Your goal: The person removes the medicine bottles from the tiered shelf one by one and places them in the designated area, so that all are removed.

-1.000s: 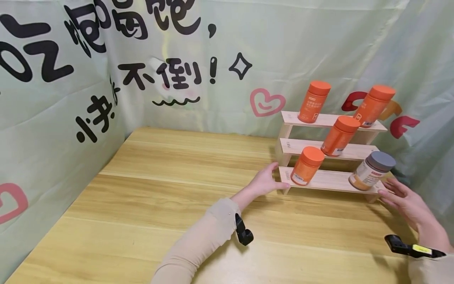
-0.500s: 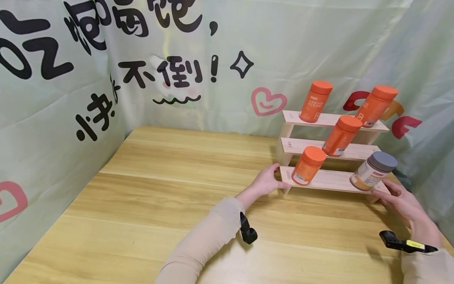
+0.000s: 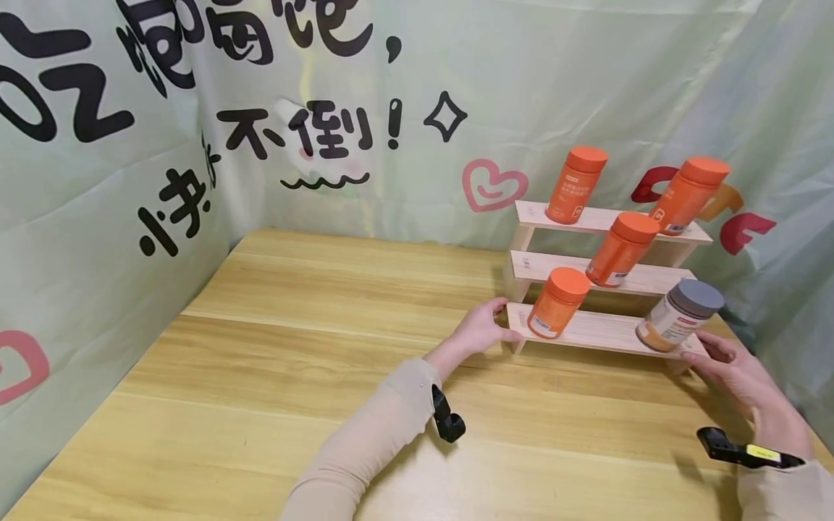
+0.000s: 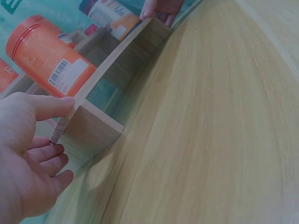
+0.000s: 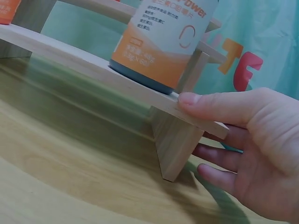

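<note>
A three-tier wooden display shelf (image 3: 606,334) stands on the table at the right, by the backdrop. My left hand (image 3: 478,329) holds the left end of its lowest board, thumb at the front corner and fingers under the end in the left wrist view. At the opposite end, my right hand (image 3: 739,373) pinches the same board, with the thumb (image 5: 205,103) on its edge. A grey-lidded bottle (image 3: 677,316) stands beside that hand, and an orange bottle (image 3: 558,302) near the left one. Another orange bottle (image 3: 623,250) is on the middle tier.
Two more orange bottles (image 3: 576,184) (image 3: 689,195) stand on the top tier. A pale green printed cloth (image 3: 365,79) hangs behind and at the left of the wooden table (image 3: 274,376).
My right hand has moved left and taken hold of the shelf's right end. The shelf and its bottles have shifted slightly left, with my left hand staying on the left end.
</note>
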Action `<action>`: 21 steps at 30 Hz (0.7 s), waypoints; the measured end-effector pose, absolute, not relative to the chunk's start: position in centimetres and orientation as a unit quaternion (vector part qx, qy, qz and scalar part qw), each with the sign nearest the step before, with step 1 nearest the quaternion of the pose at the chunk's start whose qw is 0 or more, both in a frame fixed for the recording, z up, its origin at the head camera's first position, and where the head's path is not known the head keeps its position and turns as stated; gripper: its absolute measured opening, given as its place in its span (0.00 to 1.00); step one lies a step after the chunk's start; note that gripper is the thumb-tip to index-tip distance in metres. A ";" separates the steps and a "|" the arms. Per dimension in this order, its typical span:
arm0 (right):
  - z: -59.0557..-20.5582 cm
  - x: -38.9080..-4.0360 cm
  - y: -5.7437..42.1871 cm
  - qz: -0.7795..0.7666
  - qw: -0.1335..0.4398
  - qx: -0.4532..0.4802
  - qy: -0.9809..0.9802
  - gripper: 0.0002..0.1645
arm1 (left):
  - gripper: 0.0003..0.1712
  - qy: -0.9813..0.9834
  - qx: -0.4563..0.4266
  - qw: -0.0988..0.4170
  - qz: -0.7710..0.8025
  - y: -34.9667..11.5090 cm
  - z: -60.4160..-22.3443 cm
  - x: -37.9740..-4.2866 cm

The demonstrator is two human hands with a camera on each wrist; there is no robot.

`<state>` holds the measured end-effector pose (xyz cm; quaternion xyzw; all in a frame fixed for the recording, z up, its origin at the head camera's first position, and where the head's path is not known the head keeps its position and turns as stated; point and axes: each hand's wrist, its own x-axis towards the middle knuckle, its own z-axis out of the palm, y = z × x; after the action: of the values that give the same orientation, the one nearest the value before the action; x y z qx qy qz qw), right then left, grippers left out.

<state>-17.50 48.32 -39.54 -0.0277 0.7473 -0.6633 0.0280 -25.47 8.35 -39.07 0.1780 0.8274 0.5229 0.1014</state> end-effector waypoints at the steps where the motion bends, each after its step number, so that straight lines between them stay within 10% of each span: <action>1: -39.6 -17.4 48.3 -0.654 0.028 -0.027 0.756 0.24 | 0.43 0.825 0.179 0.103 0.526 8.2 -39.1 -25.5; 21: -39.4 -17.1 45.3 -0.572 0.004 -0.046 0.819 0.26 | 0.44 0.788 0.181 0.126 0.575 4.1 -39.3 -26.1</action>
<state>-17.13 45.28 -39.36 -0.0462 0.8187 -0.5723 0.0037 -26.09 4.09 -39.33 0.1812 0.7876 0.5752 0.1263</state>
